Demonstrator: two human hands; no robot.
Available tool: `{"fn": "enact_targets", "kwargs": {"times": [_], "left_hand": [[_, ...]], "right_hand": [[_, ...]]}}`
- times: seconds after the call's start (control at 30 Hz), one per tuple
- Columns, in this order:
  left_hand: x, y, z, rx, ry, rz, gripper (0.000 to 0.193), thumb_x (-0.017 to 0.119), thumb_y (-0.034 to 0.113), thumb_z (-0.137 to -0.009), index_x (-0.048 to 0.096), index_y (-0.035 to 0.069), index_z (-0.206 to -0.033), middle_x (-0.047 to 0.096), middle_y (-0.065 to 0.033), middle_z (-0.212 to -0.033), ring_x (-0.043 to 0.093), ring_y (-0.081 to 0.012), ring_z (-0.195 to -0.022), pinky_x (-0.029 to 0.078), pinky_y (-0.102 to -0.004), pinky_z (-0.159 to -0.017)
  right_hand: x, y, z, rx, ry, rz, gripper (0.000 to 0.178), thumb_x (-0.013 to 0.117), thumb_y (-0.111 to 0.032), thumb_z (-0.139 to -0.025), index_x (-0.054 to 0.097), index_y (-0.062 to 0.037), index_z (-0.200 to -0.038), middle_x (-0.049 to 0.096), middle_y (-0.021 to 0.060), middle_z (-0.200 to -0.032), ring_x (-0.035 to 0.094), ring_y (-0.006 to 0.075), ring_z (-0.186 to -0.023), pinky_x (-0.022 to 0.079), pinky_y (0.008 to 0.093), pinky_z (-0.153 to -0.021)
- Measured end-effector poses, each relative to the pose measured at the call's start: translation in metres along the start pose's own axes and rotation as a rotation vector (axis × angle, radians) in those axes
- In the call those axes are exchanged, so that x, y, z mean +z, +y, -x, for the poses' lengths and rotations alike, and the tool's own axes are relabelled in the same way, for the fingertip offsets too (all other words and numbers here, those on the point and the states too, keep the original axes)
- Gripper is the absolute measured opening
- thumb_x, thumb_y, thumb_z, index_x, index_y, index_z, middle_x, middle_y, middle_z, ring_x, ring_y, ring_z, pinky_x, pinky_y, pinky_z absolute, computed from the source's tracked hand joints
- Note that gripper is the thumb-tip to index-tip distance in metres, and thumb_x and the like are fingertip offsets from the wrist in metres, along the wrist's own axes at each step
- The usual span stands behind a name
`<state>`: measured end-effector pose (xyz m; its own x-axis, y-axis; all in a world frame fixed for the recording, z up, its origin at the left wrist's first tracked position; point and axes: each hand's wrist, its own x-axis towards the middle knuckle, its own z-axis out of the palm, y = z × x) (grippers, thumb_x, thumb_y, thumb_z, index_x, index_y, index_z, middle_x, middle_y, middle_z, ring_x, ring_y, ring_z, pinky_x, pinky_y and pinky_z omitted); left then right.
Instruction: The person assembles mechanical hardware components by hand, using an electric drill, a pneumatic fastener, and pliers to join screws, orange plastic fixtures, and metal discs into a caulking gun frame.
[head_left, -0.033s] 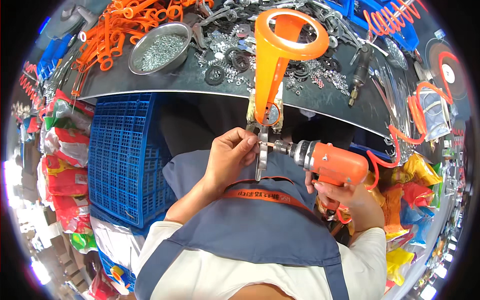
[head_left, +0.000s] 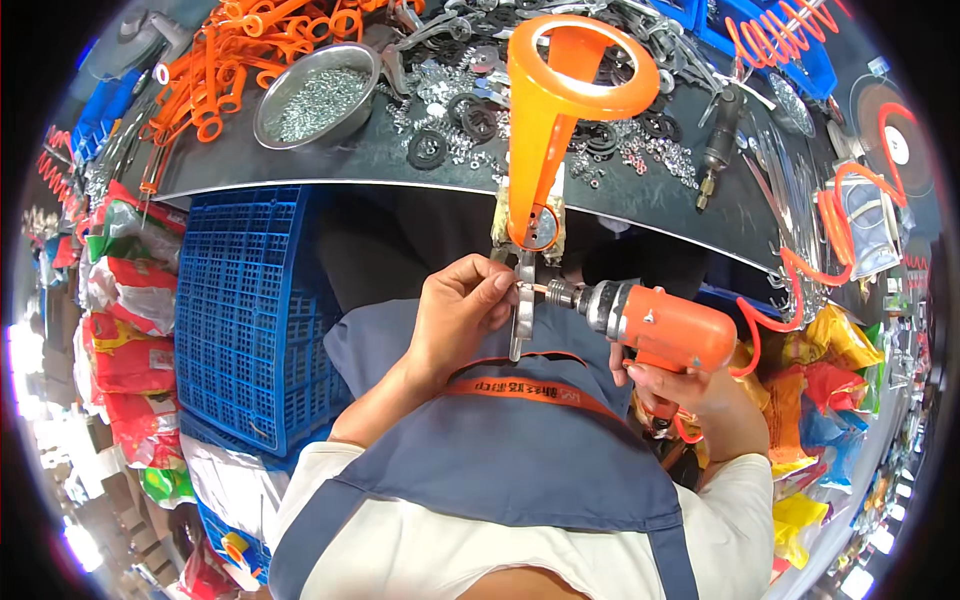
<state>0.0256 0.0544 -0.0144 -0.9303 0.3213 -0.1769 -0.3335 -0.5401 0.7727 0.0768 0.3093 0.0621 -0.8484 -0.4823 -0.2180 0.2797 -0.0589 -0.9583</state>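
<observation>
An orange pistol-grip power screwdriver lies level in my right hand, its fingers wrapped round the handle. Its bit points left and meets a narrow metal bar that projects toward me from the bench edge. On the bar's other side, my left hand pinches with thumb and forefinger at the bit's tip; whatever small piece is in the pinch is mostly hidden. Just beyond stands an orange ring-topped frame, its lower end with a round metal plate meeting the bar at the bench edge.
A steel bowl of small screws sits on the dark bench, beside piled orange frames. Loose nuts and black rings lie farther back. A blue crate stands left; a coiled red hose and an air tool are right.
Both hands and the power screwdriver hold nearly the same place. The bench and its contents shift very slightly in the picture.
</observation>
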Motion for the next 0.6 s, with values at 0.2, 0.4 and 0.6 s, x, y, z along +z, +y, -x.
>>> {"fn": "enact_targets", "kwargs": {"times": [0.2, 0.4, 0.6], "left_hand": [[-0.004, 0.002, -0.005, -0.042, -0.078, 0.223, 0.021, 0.066, 0.018, -0.088, 0.060, -0.001, -0.094, 0.057, -0.0051, -0.076, 0.043, -0.0083, -0.058, 0.036, -0.0241, -0.053], [-0.005, 0.009, -0.002, 0.085, 0.098, -0.421, 0.022, 0.063, 0.020, -0.090, 0.061, -0.001, -0.095, 0.058, -0.0010, -0.076, 0.043, -0.0062, -0.057, 0.037, -0.0194, -0.055], [-0.002, -0.008, -0.032, 0.953, -0.073, -1.361, 0.022, 0.074, 0.007, -0.072, 0.065, 0.006, -0.092, 0.045, -0.0013, -0.056, 0.047, -0.0145, -0.046, 0.038, -0.0288, -0.041]], "right_hand": [[0.003, -0.007, -0.005, 0.014, 0.023, -0.006, 0.033, 0.055, 0.000, -0.085, 0.049, -0.0014, -0.118, 0.061, 0.0111, -0.086, 0.052, 0.0075, -0.048, 0.041, 0.0210, -0.042], [-0.007, -0.033, 0.002, 0.106, 0.116, -0.015, 0.052, 0.059, -0.007, -0.082, 0.038, 0.0025, -0.128, 0.058, 0.0184, -0.082, 0.048, 0.0095, -0.039, 0.041, 0.0204, -0.038], [-0.017, -0.044, -0.016, 0.051, 0.287, 0.161, 0.048, 0.059, 0.001, -0.082, 0.042, 0.0022, -0.127, 0.061, 0.0145, -0.088, 0.056, 0.0113, -0.055, 0.044, 0.0198, -0.040]]}}
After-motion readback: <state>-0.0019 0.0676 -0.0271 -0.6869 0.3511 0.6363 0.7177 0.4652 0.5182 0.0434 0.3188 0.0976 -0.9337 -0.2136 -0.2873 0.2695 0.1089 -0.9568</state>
